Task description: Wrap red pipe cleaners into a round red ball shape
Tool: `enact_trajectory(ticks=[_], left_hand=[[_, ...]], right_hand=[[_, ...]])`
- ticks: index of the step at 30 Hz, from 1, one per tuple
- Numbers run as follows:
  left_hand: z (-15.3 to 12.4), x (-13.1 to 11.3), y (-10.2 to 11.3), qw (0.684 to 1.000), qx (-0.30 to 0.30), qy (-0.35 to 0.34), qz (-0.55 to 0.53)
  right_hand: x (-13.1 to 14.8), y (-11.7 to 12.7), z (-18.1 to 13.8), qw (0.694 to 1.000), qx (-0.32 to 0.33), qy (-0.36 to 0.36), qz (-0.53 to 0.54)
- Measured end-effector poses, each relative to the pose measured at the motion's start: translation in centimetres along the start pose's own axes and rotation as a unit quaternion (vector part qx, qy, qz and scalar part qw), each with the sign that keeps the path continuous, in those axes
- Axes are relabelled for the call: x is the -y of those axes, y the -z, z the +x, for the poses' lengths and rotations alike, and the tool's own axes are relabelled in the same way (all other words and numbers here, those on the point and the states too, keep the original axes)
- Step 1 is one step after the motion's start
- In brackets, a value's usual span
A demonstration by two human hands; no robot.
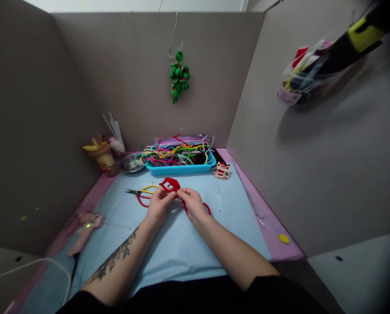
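Two hands (157,205) (194,205), red craftwork (174,183) (partly hidden), between and beyond fingers (184,195)

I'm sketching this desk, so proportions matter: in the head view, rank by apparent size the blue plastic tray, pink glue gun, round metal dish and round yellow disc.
1. Blue plastic tray
2. Pink glue gun
3. Round metal dish
4. Round yellow disc

The glue gun is nearer than the dish.
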State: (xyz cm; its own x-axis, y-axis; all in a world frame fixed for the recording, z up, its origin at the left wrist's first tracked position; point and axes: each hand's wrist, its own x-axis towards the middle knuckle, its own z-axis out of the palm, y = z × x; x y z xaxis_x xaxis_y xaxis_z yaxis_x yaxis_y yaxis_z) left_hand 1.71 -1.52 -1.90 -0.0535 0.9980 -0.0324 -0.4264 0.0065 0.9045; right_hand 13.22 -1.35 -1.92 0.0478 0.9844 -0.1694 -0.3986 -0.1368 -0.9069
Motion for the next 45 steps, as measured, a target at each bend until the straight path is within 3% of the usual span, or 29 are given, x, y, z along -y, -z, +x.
enact_trajectory(ticks=[21,27,34,40,45], left_hand=[[0.0,0.2,0.4,0.998,-0.024,-0.031,0.052],[-0.1,-0.2,0.2,0.993,-0.024,-0.091,0.078],[-0.6,-0.3,0.3,0.959,-0.021,-0.176,0.222],[-0.9,0.2,0.8,0.94,0.0,-0.2,0.276],[-0.8,0.5,0.8,0.949,-0.012,-0.191,0.25]], right_hand=[[-1.1,-0.3,0.4,0.998,0.01,-0.015,0.057],[-1.0,-0.4,0.3,0.999,0.026,0.009,0.035],[-0.9,-0.6,0.0,0.999,0.046,0.003,0.013],[-1.1,-0.7,0.1,0.999,0.024,0.012,0.024],[-1.1,-0.6,0.2,0.997,0.022,-0.027,0.064]])
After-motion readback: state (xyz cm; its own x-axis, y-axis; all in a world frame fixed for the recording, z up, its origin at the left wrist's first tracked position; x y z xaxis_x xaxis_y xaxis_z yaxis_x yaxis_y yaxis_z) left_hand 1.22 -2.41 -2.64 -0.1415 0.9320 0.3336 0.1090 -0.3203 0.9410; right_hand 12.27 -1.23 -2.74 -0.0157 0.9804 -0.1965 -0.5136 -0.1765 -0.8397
